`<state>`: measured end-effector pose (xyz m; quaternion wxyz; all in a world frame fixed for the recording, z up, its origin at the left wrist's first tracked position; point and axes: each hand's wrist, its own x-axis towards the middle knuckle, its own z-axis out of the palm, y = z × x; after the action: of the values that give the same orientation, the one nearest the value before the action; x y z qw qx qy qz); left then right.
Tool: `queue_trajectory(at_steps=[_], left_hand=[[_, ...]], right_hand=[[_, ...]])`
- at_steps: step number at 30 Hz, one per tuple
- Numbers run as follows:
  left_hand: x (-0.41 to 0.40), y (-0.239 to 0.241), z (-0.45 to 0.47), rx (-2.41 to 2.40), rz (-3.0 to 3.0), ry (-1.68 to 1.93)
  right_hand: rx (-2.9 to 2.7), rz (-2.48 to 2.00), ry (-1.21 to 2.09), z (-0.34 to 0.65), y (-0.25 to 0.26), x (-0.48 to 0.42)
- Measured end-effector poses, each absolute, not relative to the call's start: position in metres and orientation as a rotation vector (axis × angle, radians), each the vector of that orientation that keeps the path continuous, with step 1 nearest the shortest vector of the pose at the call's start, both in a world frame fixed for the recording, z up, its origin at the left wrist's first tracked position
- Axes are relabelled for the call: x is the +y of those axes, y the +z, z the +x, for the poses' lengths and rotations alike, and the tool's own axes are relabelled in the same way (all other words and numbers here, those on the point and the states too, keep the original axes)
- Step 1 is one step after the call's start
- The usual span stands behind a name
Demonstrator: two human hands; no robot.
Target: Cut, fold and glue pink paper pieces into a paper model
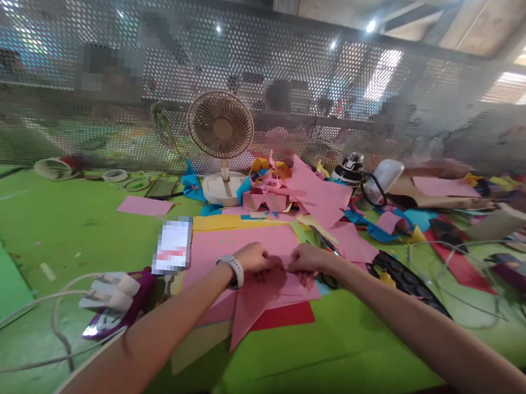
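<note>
A sheet of pink paper (254,308), partly folded with one corner pointing toward me, is pinched between my two hands. On its left edge, my left hand (252,260) has its fingers closed; a pale watch band circles that wrist. Close by on the right, my right hand (306,261) grips the same paper with bent fingers. More pink sheets (214,242) lie flat beneath, with a red sheet (287,319) showing under them. Scissors (325,241) lie just beyond my right hand, partly hidden. Left of the papers rests a phone (172,244) with a blurred screen.
A small fan (220,127) stands at the back before a perforated metal screen (301,60). Folded paper scraps (270,188) pile beside it. At left, a purple power bank (141,290) and white plugs (112,288) trail cables. A bottle (383,176) and black tray (408,284) are right.
</note>
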<state>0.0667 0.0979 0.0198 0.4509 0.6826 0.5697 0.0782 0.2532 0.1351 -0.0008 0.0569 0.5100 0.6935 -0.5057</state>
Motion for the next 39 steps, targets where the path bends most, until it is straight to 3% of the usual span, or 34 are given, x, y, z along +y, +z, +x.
queue_trajectory(at_steps=[31,39], left_hand=[[0.079,0.021,-0.007,1.554,1.462,0.13],[0.079,0.022,-0.007,1.566,1.487,0.116]], right_hand=[[2.023,1.531,-1.258,0.265,0.036,0.15],[2.118,1.412,-1.321,0.214,0.013,0.155]])
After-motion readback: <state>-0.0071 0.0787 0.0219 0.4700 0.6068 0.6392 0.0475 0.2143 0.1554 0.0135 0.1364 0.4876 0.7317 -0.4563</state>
